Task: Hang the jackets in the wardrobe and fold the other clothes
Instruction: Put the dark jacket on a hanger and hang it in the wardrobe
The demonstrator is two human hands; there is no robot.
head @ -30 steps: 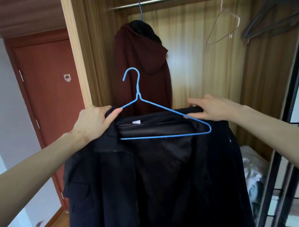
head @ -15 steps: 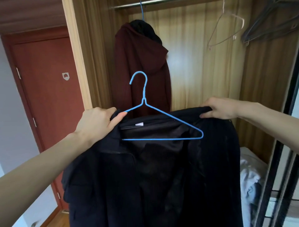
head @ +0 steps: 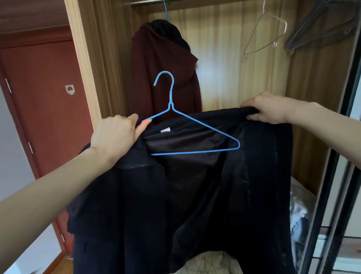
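I hold a black jacket [head: 195, 195] open in front of the wardrobe, lining toward me. A blue wire hanger [head: 192, 135] sits inside its collar, hook up. My left hand [head: 115, 137] grips the jacket's left shoulder together with the hanger's left arm. My right hand [head: 269, 109] grips the right shoulder edge, which lies above and beyond the hanger's right end. A maroon hooded jacket [head: 164, 74] hangs on a blue hanger from the wardrobe rail [head: 148, 1] behind.
An empty pale wire hanger [head: 267, 33] and several dark hangers [head: 320, 29] hang at the upper right. Crumpled clothes [head: 298, 213] lie on the wardrobe floor at the right. A dark sliding-door frame [head: 332, 176] stands at the right, a red door [head: 45, 109] at the left.
My right hand moved right along the jacket's shoulder, stretching it away from the hanger's right end. The hanger's right arm dropped lower inside the jacket. My left hand kept its grip.
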